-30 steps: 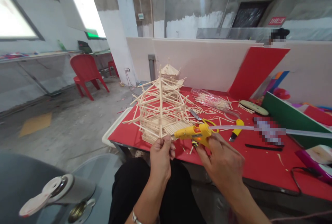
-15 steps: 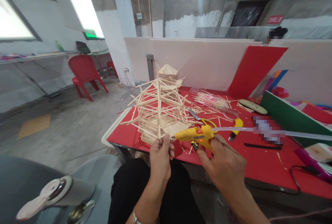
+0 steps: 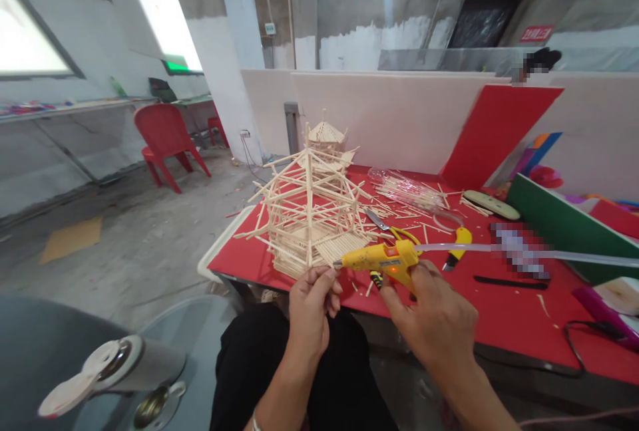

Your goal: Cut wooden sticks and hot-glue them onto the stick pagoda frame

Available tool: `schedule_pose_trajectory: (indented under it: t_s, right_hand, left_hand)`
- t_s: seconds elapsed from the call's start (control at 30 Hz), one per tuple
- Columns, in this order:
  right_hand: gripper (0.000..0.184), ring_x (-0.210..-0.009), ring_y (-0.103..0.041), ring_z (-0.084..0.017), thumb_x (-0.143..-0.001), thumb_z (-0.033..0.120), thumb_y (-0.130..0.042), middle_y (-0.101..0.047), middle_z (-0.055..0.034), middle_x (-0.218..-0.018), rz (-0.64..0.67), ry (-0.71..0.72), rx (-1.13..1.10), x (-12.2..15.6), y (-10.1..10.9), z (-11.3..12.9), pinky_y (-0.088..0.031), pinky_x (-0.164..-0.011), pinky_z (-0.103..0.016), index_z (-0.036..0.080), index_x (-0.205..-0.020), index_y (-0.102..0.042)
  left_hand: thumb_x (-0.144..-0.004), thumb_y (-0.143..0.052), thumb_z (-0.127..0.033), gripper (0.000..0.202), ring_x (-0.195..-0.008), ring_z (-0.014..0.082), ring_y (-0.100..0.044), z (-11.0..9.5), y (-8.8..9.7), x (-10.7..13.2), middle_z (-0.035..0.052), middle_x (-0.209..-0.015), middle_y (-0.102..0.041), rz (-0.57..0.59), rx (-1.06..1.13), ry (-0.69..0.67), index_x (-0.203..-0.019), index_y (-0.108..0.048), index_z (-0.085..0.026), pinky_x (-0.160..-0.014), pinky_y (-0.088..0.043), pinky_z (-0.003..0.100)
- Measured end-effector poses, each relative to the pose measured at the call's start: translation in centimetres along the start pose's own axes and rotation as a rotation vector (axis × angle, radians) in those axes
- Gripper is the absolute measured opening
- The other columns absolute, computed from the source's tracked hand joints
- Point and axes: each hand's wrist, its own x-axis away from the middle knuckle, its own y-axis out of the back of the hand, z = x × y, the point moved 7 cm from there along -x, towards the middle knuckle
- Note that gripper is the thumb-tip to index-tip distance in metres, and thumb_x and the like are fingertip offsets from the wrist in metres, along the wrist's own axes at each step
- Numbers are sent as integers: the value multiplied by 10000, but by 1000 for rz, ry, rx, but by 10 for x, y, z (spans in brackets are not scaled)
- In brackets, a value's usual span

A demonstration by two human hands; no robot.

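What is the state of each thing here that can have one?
glue gun, on: its light glows orange.
glue stick, loaded in the gun's back.
stick tower, upright at the table edge.
left hand, pinched on the stick tower's near edge.
right hand, closed around the glue gun.
utility knife, lying flat on the table.
red chair, upright, nobody on it.

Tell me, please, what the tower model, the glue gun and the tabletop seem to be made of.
Tower model: thin pale wooden or bamboo sticks, bare and matt, pinched at its base by the left hand. Glue gun, in the right hand: yellow moulded plastic, slightly glossy, with a clear glue stick behind. Tabletop: smooth red sheet, likely plastic or laminate; soft sheen.
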Motion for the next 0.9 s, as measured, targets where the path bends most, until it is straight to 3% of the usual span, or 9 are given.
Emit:
schedule_pose_trajectory:
  t_s: [0.9]
  right_hand:
    - [304, -634, -619, -173, -844, 412, -545, -692, -99, -858, -5, -22, -16, 1, -1, -2, -381, -525, -250, 134, -952, -602]
  left_hand:
    - [-646, -772, -365, 281, -350, 45, -442, -6, 4, -1, -18, -511, -587, -46, -91, -69, -712, -637, -128, -343, -278, 154]
